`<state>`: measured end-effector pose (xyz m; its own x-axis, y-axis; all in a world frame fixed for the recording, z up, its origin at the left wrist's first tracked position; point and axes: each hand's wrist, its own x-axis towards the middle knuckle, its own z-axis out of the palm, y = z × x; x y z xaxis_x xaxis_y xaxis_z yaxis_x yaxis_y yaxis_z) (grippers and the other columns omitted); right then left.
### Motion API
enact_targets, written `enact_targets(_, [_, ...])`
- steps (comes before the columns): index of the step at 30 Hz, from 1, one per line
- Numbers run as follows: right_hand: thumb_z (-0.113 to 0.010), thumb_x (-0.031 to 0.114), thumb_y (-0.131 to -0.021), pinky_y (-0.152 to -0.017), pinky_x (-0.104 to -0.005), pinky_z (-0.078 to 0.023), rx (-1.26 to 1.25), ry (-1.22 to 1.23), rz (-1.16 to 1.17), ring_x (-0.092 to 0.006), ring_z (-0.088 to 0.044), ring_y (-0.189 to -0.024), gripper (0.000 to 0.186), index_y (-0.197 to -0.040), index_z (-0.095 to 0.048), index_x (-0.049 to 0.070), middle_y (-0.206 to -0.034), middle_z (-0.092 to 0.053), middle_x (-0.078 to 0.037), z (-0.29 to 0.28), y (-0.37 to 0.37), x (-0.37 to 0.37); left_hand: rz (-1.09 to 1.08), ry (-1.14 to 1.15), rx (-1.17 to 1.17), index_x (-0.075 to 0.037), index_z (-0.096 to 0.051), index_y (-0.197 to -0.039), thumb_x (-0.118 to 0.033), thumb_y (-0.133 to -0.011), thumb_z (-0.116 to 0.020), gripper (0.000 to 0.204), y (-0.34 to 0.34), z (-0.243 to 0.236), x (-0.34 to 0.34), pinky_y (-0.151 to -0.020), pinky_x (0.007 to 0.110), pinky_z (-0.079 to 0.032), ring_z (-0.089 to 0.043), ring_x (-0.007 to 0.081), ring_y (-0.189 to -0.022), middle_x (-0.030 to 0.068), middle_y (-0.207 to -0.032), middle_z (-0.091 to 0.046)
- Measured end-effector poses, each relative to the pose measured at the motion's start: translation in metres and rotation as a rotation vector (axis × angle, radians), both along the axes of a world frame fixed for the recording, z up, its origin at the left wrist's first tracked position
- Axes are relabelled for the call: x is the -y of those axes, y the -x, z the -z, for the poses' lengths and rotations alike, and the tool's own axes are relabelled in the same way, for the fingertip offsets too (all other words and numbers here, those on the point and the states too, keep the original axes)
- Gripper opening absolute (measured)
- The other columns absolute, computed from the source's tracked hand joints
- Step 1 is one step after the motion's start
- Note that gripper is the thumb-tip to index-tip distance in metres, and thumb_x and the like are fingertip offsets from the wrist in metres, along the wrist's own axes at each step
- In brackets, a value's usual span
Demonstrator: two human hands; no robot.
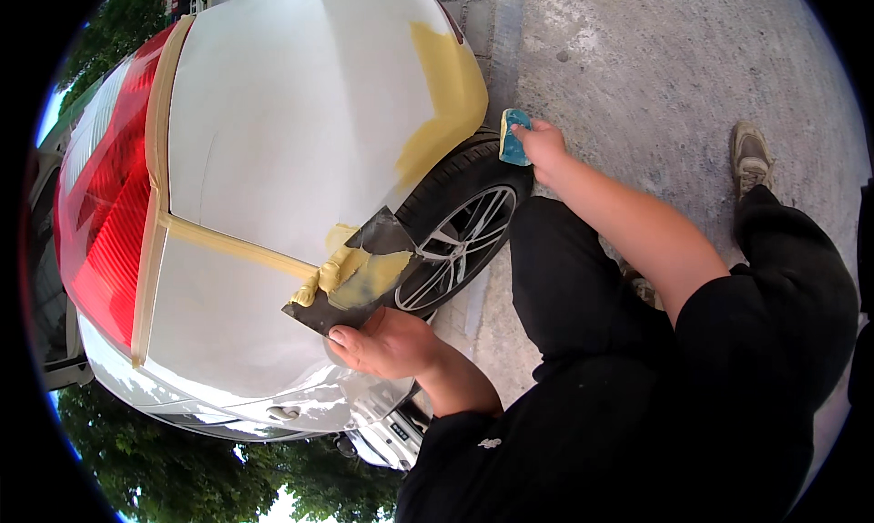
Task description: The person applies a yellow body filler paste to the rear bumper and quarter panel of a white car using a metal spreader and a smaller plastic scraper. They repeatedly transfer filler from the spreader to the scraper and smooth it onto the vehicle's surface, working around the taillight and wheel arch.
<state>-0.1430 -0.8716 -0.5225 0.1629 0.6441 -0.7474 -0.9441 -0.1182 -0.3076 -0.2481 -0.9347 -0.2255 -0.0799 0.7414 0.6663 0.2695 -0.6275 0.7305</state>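
Note:
My left hand grips the edge of a dark flat putty board, thumb on top. Thick yellow body filler lies on the board in lumps and a smeared patch. In my right hand is a small blue putty spreader with yellow filler along its left edge; it is held beside the tyre, apart from the bodywork. The white car's rear corner fills the left side. A broad band of yellow filler coats the bumper edge above the wheel. The board hides part of the panel.
Masking tape borders the red tail light, and another tape strip follows the panel seam. The rear wheel stands close to my bent knee. Concrete ground lies to the right, with my shoe on it.

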Motion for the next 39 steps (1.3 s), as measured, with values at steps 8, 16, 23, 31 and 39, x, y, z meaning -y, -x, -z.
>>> enact_targets(8, [-0.065, 0.014, -0.094, -0.076, -0.0323, -0.053, 0.028, 0.005, 0.083, -0.0185, -0.066, -0.089, 0.031, -0.120, -0.062, -0.002, -0.104, -0.069, -0.011, 0.005, 0.004, -0.030, -0.054, -0.025, 0.034, 0.009, -0.051, -0.114, -0.026, -0.102, -0.049, 0.037, 0.004, -0.006, 0.002, -0.098, 0.039, -0.043, -0.056, 0.0262, -0.106, 0.0212, -0.114, -0.057])
enact_targets(16, [-0.062, 0.015, -0.096, -0.078, -0.0343, -0.052, 0.055, -0.008, 0.086, -0.0201, -0.065, -0.092, 0.027, -0.117, -0.063, -0.001, -0.105, -0.068, -0.012, 0.003, 0.010, -0.036, 0.013, 0.005, 0.031, 0.009, -0.052, -0.114, -0.024, -0.101, -0.049, 0.036, 0.011, -0.003, 0.008, -0.098, 0.037, -0.043, -0.057, 0.0264, -0.105, 0.0213, -0.113, -0.059])
enact_targets(23, [-0.062, 0.009, -0.094, -0.073, -0.0332, -0.052, 0.009, 0.016, 0.088, -0.0195, -0.065, -0.087, 0.022, -0.113, -0.063, -0.003, -0.100, -0.068, -0.011, -0.014, 0.011, -0.045, 0.014, -0.005, 0.036, 0.010, -0.052, -0.116, -0.023, -0.101, -0.049, 0.036, 0.011, -0.005, 0.012, -0.100, 0.039, -0.043, -0.056, 0.0275, -0.107, 0.0210, -0.116, -0.058])
enact_targets(31, [-0.065, 0.005, -0.092, -0.075, -0.0298, -0.051, 0.110, -0.063, 0.069, -0.0157, -0.064, -0.085, 0.022, -0.113, -0.063, -0.002, -0.096, -0.067, -0.008, -0.045, 0.014, -0.024, 0.088, 0.055, 0.036, 0.009, -0.049, -0.122, -0.024, -0.102, -0.046, 0.039, 0.018, 0.001, 0.014, -0.104, 0.041, -0.041, -0.053, 0.0292, -0.115, 0.0225, -0.124, -0.055])
enact_targets(39, [-0.064, 0.004, -0.092, -0.075, -0.0312, -0.053, 0.197, 0.154, 0.023, -0.0166, -0.065, -0.090, 0.025, -0.117, -0.062, -0.001, -0.101, -0.068, -0.009, -0.013, 0.003, -0.014, 0.095, 0.065, 0.003, 0.009, -0.048, -0.120, -0.027, -0.102, -0.046, 0.040, 0.004, 0.000, 0.010, -0.102, 0.042, -0.042, -0.053, 0.0283, -0.112, 0.0218, -0.122, -0.054])
